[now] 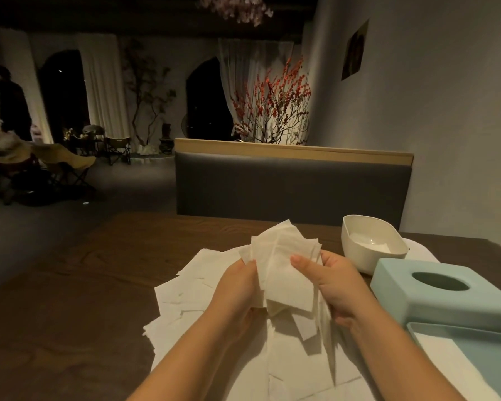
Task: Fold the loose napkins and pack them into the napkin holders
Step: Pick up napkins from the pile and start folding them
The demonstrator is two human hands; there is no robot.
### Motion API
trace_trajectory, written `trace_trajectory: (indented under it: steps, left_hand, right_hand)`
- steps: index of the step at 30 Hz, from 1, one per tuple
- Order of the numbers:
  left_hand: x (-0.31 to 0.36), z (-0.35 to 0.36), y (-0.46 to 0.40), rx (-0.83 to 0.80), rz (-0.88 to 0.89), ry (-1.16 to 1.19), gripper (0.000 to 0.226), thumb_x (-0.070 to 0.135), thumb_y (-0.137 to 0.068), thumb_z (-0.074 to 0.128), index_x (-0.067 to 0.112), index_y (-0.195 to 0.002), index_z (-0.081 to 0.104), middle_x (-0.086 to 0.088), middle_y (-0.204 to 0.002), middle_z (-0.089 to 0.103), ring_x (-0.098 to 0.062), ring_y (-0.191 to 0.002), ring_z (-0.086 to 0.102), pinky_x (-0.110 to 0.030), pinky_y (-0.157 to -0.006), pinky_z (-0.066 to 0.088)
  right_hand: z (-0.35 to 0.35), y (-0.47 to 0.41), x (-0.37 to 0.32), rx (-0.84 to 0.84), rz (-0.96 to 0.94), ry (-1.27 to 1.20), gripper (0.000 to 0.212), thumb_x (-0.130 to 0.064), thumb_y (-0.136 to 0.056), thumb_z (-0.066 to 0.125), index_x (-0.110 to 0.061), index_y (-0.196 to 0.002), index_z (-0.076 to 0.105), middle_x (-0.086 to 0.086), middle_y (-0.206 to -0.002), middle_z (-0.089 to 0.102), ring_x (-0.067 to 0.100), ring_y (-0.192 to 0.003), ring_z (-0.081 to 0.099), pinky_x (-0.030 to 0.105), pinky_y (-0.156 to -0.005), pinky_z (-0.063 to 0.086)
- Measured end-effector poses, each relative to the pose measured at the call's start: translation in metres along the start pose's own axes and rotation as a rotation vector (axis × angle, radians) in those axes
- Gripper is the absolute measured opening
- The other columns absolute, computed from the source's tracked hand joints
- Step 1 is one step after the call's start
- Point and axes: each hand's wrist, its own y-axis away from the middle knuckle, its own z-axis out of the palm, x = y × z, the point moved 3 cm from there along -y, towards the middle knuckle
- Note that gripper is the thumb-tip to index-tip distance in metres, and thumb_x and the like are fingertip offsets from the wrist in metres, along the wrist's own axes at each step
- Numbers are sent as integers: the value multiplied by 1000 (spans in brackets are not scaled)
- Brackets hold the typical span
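no readable text, labels, brands, numbers or signs anywhere in view, plain unprinted white napkins (284,267), unmarked pale blue holder lid (446,293), unmarked white holder (370,244), dark wall picture (355,50) too dim to read

left: bare desk (70,285) open out to its edge | centre: loose napkins (203,279) spread over desk under both hands | right: white bowl (368,241), blue holder lid (446,290) and blue tray (480,354) crowd that side, close together | far: bench back (289,183) behind desk
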Motion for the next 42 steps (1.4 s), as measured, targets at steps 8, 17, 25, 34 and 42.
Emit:
trace_trajectory:
  steps: [8, 17, 25, 34, 42]
  left_hand:
    - [-3, 4, 8, -8, -91, 239, 19, 29, -104, 53, 16, -110, 66, -9, -89, 78, -25, -82, 75, -39, -70, 62]
    - [-3, 11, 11, -69, -149, 393, 17, 24, -90, 65, 13, -102, 71, -14, -88, 77, -29, -84, 76, -46, -77, 61]
    - [-1, 10, 14, -54, -183, 615, 28, 50, -101, 47, 27, -106, 63, -11, -90, 78, -29, -81, 77, -43, -67, 61]
    - [1, -4, 6, -44, -258, 658, 35, 47, -96, 57, 25, -122, 62, -19, -115, 71, -38, -107, 67, -54, -84, 59]
    - [3, 1, 8, -53, -272, 770, 36, 56, -95, 52, 26, -113, 59, -16, -102, 77, -39, -105, 70, -56, -87, 57]
  right_hand:
    - [-6, 0, -2, 4, -26, -233, 33, -31, -81, 71, -18, -111, 68, 7, -98, 77, 27, -88, 75, 49, -81, 59]
    - [-2, -1, 2, 63, -112, 134, 18, -33, -89, 70, -31, -107, 69, -11, -94, 76, 12, -86, 73, 34, -75, 61]
    - [1, 0, 5, 124, -182, 203, 14, -30, -90, 70, -31, -103, 67, -13, -97, 74, 11, -93, 71, 38, -83, 60]
    - [-8, 0, 2, 46, -209, 364, 6, -28, -92, 68, -26, -92, 73, -10, -85, 73, 13, -87, 69, 32, -76, 58]
    - [-12, -1, 3, 53, -100, 58, 11, -25, -93, 66, -24, -103, 70, -3, -88, 77, 20, -86, 74, 41, -75, 58]
